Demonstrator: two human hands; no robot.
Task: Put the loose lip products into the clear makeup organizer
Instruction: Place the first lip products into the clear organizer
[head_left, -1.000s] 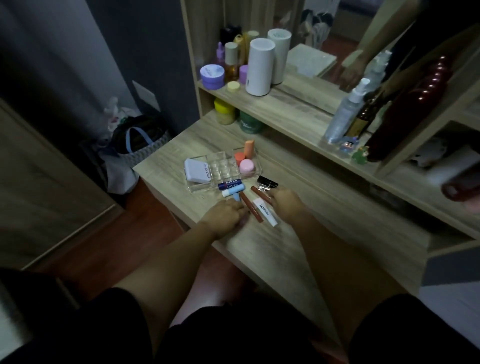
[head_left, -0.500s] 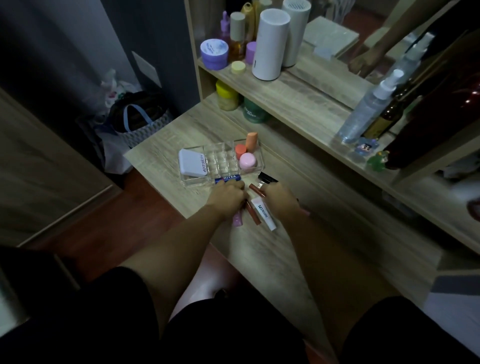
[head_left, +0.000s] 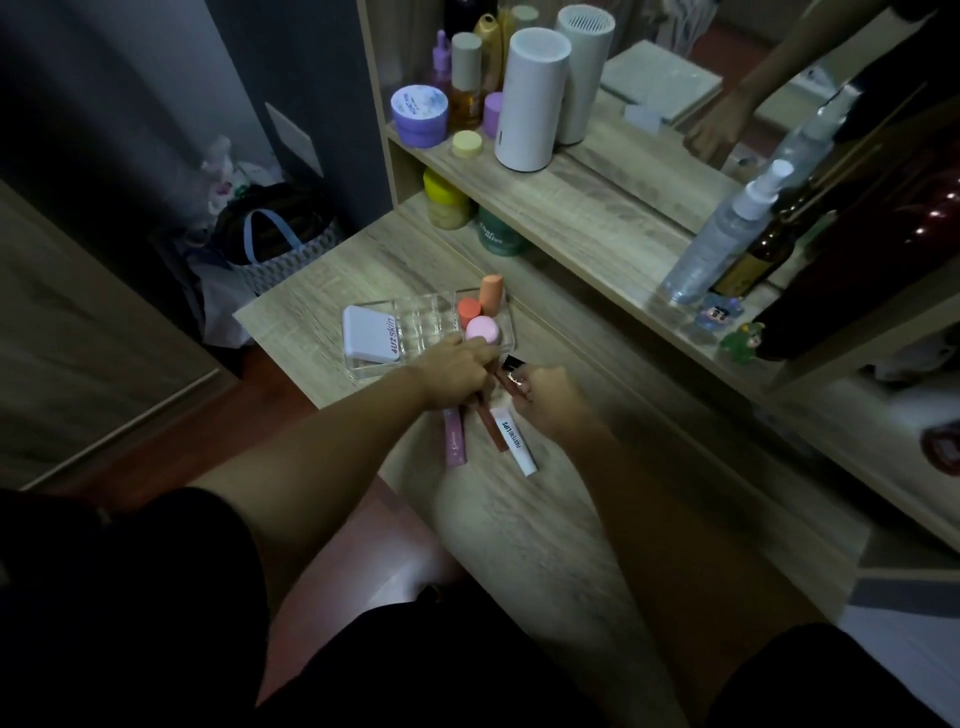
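The clear makeup organizer (head_left: 415, 358) sits on the wooden desk. It holds a white compact (head_left: 370, 332), an orange sponge (head_left: 491, 295), a coral cap (head_left: 468, 309) and a pink round pot (head_left: 483, 329). My left hand (head_left: 451, 375) lies curled at the organizer's near edge, fingertips by the pink pot. Whatever is under it is hidden. My right hand (head_left: 551, 396) pinches a brown lip gloss with a black cap (head_left: 511, 375). Loose on the desk lie a pink gloss tube (head_left: 455, 437), a red-brown lip tube (head_left: 492, 430) and a white lip tube (head_left: 517, 442).
A raised shelf (head_left: 582, 208) runs behind the desk, carrying a white cylinder (head_left: 530, 98), jars and a spray bottle (head_left: 722, 239). Yellow and green jars stand under it. A mirror at the back reflects an arm. A bag (head_left: 270, 239) sits on the floor to the left.
My left hand has moved forward to the organizer's near edge and now covers the blue lip balms. My right hand has closed on the brown lip gloss. The view has shifted closer.
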